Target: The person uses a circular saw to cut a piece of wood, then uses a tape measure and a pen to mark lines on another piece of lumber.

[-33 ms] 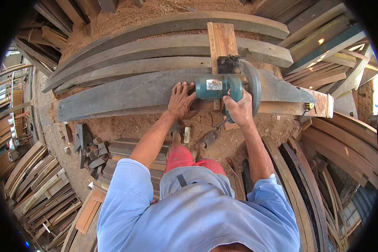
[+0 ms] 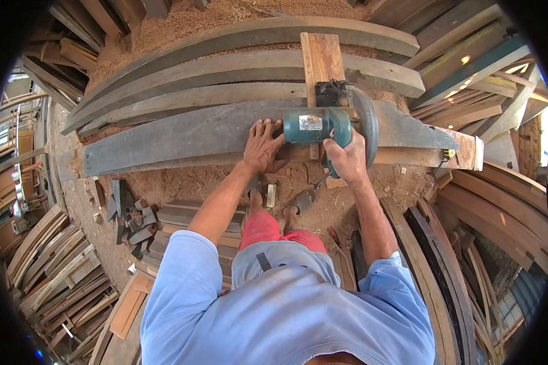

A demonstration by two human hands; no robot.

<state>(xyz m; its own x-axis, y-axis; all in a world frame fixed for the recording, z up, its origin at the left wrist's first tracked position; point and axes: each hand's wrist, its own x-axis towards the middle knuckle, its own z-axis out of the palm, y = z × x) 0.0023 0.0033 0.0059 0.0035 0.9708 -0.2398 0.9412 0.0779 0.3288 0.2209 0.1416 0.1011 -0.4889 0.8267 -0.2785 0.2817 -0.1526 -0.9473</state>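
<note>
A teal circular saw [image 2: 307, 126] with a grey round blade guard [image 2: 365, 128] rests across a long grey wooden plank [image 2: 182, 135]. My right hand [image 2: 347, 156] is wrapped round the saw's rear handle. Just left of the motor housing, my left hand [image 2: 263, 148] lies on the plank with its fingers spread, the fingertips close to the saw body. Beneath the saw, a short brown board [image 2: 321, 55] runs crosswise over the planks. The blade itself is hidden by the guard and the saw body.
Several curved grey beams [image 2: 225, 67] lie beyond the plank on sawdust. A tape measure [image 2: 449, 154] sits at the plank's right end. Wood offcuts [image 2: 141, 225] are heaped left of my feet. Timber stacks [image 2: 493, 213] stand on both sides. A power cord [image 2: 341, 243] trails by my legs.
</note>
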